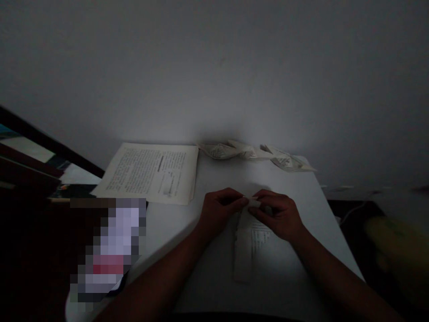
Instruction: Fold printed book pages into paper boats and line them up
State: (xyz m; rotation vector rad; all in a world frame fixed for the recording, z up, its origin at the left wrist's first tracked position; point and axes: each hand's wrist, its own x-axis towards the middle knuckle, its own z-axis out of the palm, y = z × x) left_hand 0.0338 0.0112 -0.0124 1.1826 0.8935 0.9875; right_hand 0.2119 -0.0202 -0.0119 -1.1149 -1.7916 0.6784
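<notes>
A partly folded sheet of printed paper [243,255] lies on the white table, a long plain strip along its left side and a printed triangular part on its right. At its far end my left hand [219,208] pinches the paper between thumb and index finger. My right hand [279,212] grips the same end from the other side, thumb below and fingers on top. Both sets of fingertips almost meet there and partly hide the fold. Three folded paper boats [219,152] stand in a row along the wall, beyond my hands.
A stack of printed sheets [147,172] lies at the back left of the white table [214,286]. In front of it is a phone-like device [115,250], blurred out. Dark wooden rails [40,138] stand left, and a yellowish-green object [395,246] sits low on the right.
</notes>
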